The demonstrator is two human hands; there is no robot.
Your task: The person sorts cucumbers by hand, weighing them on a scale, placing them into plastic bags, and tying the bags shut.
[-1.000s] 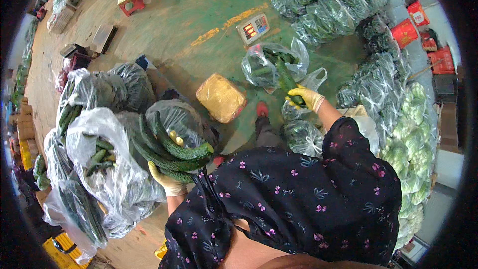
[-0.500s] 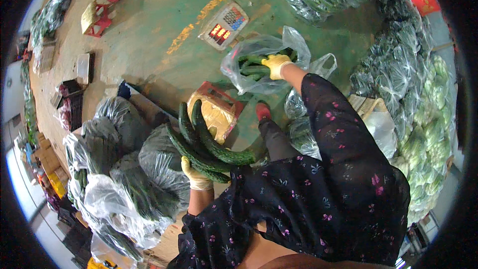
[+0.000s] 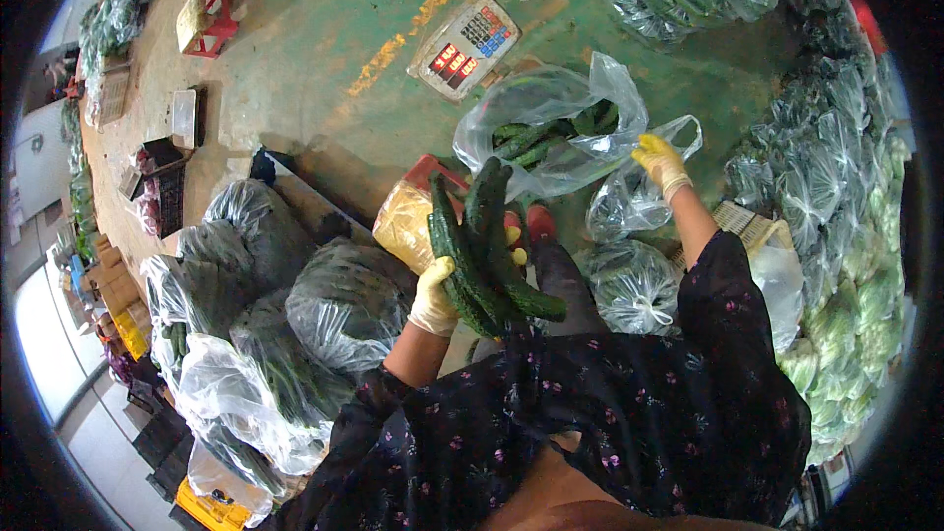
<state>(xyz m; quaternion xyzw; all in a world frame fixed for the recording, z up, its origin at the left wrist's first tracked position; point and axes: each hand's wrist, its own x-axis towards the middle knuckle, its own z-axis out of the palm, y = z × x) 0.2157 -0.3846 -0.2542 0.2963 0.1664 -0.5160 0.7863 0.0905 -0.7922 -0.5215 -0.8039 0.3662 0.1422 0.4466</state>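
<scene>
Several long dark green cucumbers are bunched in my gloved left hand, whose fingers wrap round them in front of my body. My right hand, in a yellowish glove, is closed at the right edge of a clear plastic bag, beside its loop handle. More cucumbers lie inside the open bag. A scale with a lit red display stands just beyond the bag. Part of the held bunch hides the red stool with a wrapped yellowish top.
Stuffed plastic bags crowd my left side. Closer to my legs sits a knotted bag of greens. Bagged vegetables line the right, with pale green ones nearer. A red stool and a black crate stand to the left.
My right hand has left the cucumbers in the bag and moved right to the bag's edge. My left hand has lifted the cucumber bunch rightward and more upright. The whole view has shifted slightly.
</scene>
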